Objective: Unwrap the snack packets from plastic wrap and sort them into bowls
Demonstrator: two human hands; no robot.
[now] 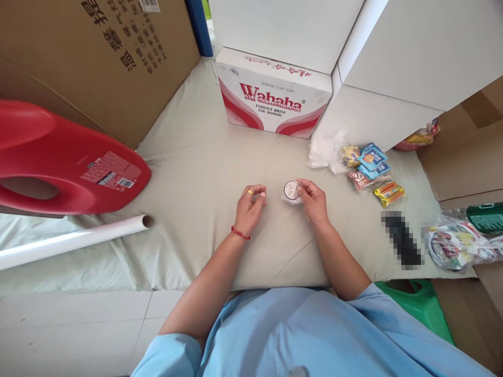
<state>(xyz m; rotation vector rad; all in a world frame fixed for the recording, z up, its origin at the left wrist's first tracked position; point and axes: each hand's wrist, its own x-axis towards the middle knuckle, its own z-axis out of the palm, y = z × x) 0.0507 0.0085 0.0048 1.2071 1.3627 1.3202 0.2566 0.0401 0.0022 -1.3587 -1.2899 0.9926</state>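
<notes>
My right hand (313, 201) pinches the right edge of a small round white disc (291, 189). The disc has a dark rim, a simple face-like print and clear plastic wrap around it. It is held just over the cloth-covered surface (188, 209). To its left, apart from it, is my left hand (250, 207), with a yellow ring and a red bracelet at the wrist. Its fingers are curled, thumb tip close to the forefinger. Whether anything thin lies between them I cannot make out.
Beyond the hands stands a white and red Wahaha water carton (275, 99). Crumpled clear plastic (328, 152) and several snack packets (373, 157) lie to the right, near a pixelated dark object (401, 240). Leftward are a red jug (70, 157), a white tube (78, 241) and a large cardboard box (98, 68).
</notes>
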